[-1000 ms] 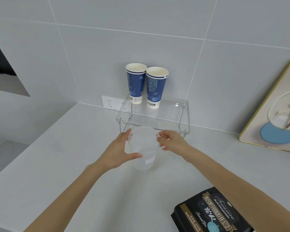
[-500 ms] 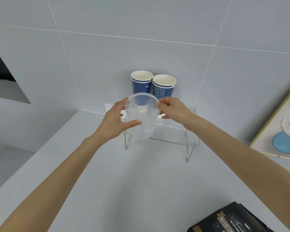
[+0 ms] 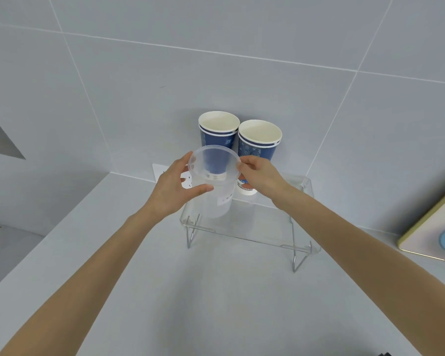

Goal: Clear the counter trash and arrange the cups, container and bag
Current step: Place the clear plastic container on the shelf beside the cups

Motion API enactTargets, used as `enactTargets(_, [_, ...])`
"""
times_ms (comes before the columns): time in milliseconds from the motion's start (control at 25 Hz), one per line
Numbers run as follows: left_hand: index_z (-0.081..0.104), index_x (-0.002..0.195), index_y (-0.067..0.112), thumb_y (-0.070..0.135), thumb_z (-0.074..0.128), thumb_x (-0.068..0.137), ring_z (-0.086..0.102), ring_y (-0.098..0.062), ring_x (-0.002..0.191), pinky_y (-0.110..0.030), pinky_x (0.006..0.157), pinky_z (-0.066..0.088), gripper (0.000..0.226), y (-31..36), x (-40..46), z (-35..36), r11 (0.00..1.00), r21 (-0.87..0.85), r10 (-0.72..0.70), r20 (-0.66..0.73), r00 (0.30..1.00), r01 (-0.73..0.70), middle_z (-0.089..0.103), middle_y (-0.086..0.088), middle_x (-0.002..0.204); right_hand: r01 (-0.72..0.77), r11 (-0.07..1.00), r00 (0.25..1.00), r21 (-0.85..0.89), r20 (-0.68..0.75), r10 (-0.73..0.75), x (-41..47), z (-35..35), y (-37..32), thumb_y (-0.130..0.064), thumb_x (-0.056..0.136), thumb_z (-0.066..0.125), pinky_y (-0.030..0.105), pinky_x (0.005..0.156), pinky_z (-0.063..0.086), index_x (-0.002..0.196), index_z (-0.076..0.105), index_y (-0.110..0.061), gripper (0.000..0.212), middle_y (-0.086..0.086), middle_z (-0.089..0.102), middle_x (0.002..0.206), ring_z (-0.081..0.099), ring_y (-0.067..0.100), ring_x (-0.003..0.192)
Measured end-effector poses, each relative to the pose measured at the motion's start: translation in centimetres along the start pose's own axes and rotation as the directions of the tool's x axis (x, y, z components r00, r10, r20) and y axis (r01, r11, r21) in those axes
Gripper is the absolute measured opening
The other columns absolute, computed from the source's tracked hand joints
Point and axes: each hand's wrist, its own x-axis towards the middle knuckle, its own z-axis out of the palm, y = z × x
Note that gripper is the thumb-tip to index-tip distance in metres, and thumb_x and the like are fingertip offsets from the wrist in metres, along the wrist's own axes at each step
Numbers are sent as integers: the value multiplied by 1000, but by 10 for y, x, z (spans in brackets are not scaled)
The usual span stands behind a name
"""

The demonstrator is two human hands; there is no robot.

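Note:
A clear plastic container (image 3: pixel 217 186) with a round lid is held between both hands over the left front of a clear acrylic shelf (image 3: pixel 272 227). My left hand (image 3: pixel 176 190) grips its left side, thumb across the front. My right hand (image 3: pixel 258 174) pinches the lid rim on the right. Whether the container's base touches the shelf is unclear. Two blue paper cups stand upright at the back of the shelf against the wall: the left cup (image 3: pixel 217 132), partly behind the container, and the right cup (image 3: pixel 258 145). Only a black corner of the bag (image 3: pixel 384 354) shows at the bottom edge.
The shelf stands on thin metal legs (image 3: pixel 299 262) on a grey counter (image 3: pixel 216 304). A white wall socket (image 3: pixel 161 173) sits behind my left hand. A gold-edged picture board (image 3: pixel 432 235) leans against the wall at the right. The counter's left edge drops off.
Both hands lifted the container from the counter up to shelf height and moved it toward the cups. The view tilted up, so the black bag has nearly left the frame.

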Motion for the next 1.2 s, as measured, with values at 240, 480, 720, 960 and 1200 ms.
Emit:
enactTargets(240, [32, 134, 26, 38, 70, 68, 41, -6, 104, -24, 86, 37, 77, -8, 12, 6, 1000, -13, -29, -30, 999, 29, 45, 1, 138, 3, 1000, 999, 7, -43, -3, 11, 3, 7, -26, 92, 42, 28, 87, 42, 114, 57, -15, 30, 2, 60, 98, 54, 21, 96])
enactTargets(480, [32, 134, 26, 35, 70, 69, 42, -6, 104, -22, 86, 37, 75, -10, 13, 6, 1000, -19, -13, -33, 999, 12, 46, 2, 137, 5, 1000, 999, -29, -52, -6, 12, 3, 8, -28, 92, 42, 24, 84, 35, 117, 54, -15, 31, 5, 62, 118, 51, 17, 99])
enactTargets(720, [31, 135, 25, 34, 70, 70, 42, -6, 106, -23, 86, 37, 76, -9, 12, 6, 999, -36, -5, -25, 1000, 4, 44, 2, 139, -7, 999, 999, -36, -41, 6, 13, 4, 10, -30, 92, 41, 25, 84, 35, 118, 53, -14, 33, 3, 60, 117, 50, 18, 100])
enactTargets(960, [18, 140, 24, 36, 66, 73, 42, -18, 124, -25, 90, 35, 82, -8, 11, 8, 999, -2, -38, 12, 999, 38, 36, 1, 145, -24, 999, 1000, -23, -17, 23, 11, 3, 12, -31, 92, 40, 27, 85, 36, 117, 55, -15, 34, -1, 54, 98, 48, 18, 94])
enactTargets(1200, [12, 141, 23, 35, 65, 76, 35, -17, 132, -30, 102, 31, 85, -2, -3, 1, 999, 13, -35, 42, 999, 35, 30, 3, 149, -16, 998, 1000, -66, 25, 17, -7, 1, 10, -36, 95, 33, 26, 80, 34, 101, 57, -17, 31, 4, 54, 97, 46, 21, 95])
